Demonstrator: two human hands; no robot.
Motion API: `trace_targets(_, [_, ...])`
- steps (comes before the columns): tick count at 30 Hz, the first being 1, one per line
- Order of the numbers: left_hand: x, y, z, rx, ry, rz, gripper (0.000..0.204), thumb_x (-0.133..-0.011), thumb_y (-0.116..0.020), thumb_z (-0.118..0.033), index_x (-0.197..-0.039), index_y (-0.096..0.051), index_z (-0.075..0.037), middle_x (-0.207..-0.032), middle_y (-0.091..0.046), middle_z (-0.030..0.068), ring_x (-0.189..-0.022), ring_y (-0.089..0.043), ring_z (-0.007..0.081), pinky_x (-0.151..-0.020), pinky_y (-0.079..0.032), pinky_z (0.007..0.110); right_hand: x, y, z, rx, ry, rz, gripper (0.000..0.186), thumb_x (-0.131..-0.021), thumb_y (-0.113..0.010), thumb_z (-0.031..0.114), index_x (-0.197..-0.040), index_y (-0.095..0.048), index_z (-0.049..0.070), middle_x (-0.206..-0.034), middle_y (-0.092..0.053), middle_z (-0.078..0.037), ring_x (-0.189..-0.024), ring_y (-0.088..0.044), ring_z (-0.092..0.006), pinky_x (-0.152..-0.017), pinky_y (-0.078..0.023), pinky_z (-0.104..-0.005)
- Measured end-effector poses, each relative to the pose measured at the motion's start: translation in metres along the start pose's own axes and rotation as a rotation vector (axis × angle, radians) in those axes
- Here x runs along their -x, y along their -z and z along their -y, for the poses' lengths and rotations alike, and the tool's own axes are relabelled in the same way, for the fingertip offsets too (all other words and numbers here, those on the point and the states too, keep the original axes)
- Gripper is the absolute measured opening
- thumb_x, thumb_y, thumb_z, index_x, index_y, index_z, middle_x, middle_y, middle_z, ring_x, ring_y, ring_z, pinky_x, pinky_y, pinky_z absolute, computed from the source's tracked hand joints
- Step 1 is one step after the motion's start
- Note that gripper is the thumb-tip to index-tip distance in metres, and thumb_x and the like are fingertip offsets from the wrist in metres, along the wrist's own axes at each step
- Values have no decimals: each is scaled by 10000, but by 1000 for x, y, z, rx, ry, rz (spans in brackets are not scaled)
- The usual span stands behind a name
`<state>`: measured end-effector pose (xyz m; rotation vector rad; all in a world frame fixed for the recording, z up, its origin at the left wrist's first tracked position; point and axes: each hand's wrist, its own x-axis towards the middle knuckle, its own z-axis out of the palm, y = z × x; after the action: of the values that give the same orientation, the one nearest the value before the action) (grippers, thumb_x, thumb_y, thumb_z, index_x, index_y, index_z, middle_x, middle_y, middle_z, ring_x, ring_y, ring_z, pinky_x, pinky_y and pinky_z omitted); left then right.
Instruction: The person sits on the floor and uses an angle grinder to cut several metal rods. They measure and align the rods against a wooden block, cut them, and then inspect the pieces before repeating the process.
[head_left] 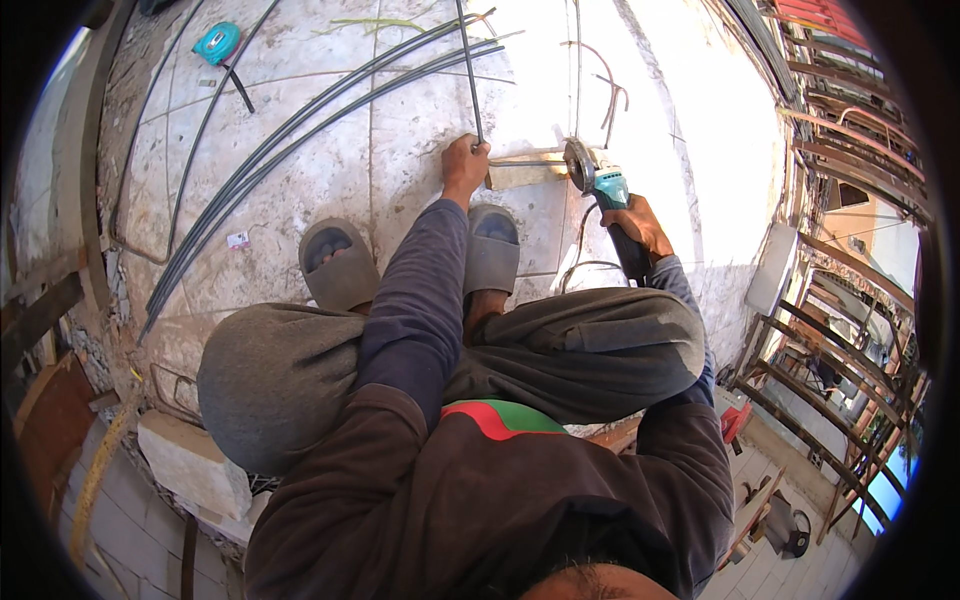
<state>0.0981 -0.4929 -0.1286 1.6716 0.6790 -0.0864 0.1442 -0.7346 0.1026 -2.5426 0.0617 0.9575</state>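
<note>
Closed round a dark steel rod, my left hand is low over the floor just ahead of my sandals. The rod runs from the fist toward the far edge of the view. My right hand grips the dark body of an angle grinder, whose head is teal. The grinder's disc stands beside the right end of a short wooden block. A thin rod stretches across that block from near my left hand toward the disc. Whether the disc touches it, I cannot tell.
Several long steel rods lie in a curved bundle at the left. A teal tape measure sits at the far left. Thin bent rods lie beyond the grinder, in bright sunlight. Wooden and metal framing stands along the right side.
</note>
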Motion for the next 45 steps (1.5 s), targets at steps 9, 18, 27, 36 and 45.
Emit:
trace_targets(9, [-4,-4,6,21,-6,-4,228,-829,-675,-259,-887,-695,-40,-873,-701,187,-869,-666,362,-787,-507,429,-2,0,-2,52,-36,-29,436,-600,-700,257,-912,-661,-45,-816,-665,-170,-719,-611,-286,-684,-499,-375])
trace_targets(18, [-1,-4,6,-72,-70,-33,254,-867,-651,-237,-957,-683,-2,-820,-707,167,-706,-701,278,-714,-523,374,-26,0,-24,103,-86,-18,381,-598,-721,214,-890,-684,-28,-808,-671,-162,-695,-614,-269,-688,-504,-355])
trace_targets(27, [0,1,-4,-35,-8,2,249,-839,-661,-272,-905,-699,-35,-905,-705,187,-889,-670,360,-808,-510,427,-27,2,-23,98,-110,-27,392,-586,-732,225,-870,-692,-42,-800,-667,-168,-673,-603,-261,-643,-492,-355])
trace_targets(36, [-5,-3,0,-42,-34,-8,269,-857,-652,-251,-956,-686,-4,-850,-702,187,-823,-685,315,-763,-509,393,-14,2,-15,74,-164,-30,475,-569,-738,237,-935,-670,-57,-789,-652,-170,-640,-591,-252,-598,-489,-347])
trace_targets(45, [0,5,-7,-78,-30,0,266,-839,-664,-264,-936,-691,-18,-922,-698,195,-897,-663,355,-816,-504,416,12,-4,-53,-533,-172,-172,685,-716,-726,47,-1273,-336,-30,-936,-632,-177,-722,-624,-222,-619,-537,-316])
